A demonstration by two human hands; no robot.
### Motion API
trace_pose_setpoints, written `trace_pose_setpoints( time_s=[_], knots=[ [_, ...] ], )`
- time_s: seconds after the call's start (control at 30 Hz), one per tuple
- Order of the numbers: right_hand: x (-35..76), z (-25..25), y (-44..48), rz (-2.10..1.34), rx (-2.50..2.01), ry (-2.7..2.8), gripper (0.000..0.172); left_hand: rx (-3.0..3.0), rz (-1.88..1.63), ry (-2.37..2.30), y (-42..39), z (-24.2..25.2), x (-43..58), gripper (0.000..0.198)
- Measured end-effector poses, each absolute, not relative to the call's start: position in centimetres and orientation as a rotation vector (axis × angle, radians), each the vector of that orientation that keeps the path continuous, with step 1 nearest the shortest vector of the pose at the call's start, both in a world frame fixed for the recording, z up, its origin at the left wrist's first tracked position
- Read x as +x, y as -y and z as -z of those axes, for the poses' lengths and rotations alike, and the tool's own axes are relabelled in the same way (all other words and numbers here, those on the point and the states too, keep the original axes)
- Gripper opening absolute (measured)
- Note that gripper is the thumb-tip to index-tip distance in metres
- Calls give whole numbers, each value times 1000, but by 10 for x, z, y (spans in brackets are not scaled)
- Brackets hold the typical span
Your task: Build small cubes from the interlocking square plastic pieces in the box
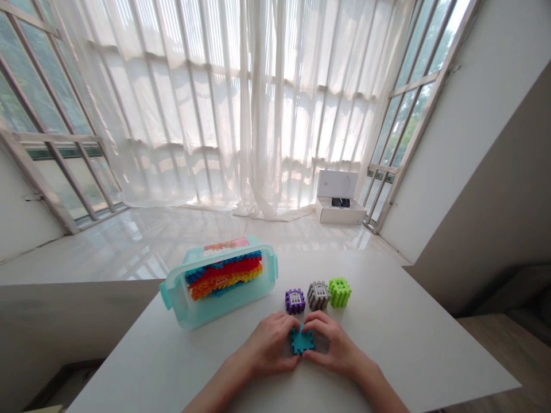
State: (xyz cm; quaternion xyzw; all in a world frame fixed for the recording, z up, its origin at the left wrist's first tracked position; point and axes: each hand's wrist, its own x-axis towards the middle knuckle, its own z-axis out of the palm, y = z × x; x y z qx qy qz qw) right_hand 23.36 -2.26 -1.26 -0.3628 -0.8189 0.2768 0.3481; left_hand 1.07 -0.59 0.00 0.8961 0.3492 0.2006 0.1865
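My left hand (pixel 269 344) and my right hand (pixel 333 343) meet over a small teal interlocking block piece (pixel 302 341) on the white table (pixel 408 338). Both hands pinch it from either side with curled fingers. Just beyond them stand three small finished cubes in a row: a purple cube (pixel 295 301), a grey cube (pixel 318 295) and a green cube (pixel 340 292). To the left lies a translucent teal box (pixel 217 281) on its side, packed with several flat coloured pieces in blue, red, orange and yellow.
The table's right and near edges drop to a wooden floor. Beyond the table lies a glossy white floor, sheer curtains over tall windows, and an open white carton (pixel 340 201) by the window at the right. A grey wall rises at the right.
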Motion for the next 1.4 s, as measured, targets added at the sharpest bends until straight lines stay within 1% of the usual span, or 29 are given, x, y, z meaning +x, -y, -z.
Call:
trace_pose_setpoints(
  time_s=[0.2,0.6,0.93,1.4],
  knots=[
    [234,15,22,-720,-929,2136,42,2501,-578,-929,5,-2,9,37],
    [236,10,21,-719,-904,2146,33,2460,-586,-894,4,-9,5,38],
    [236,10,21,-730,-912,2143,36,2459,-616,-859,2,-6,3,41],
    [235,11,22,-730,-940,2170,44,2498,-574,-851,1,-4,1,33]
  ],
)
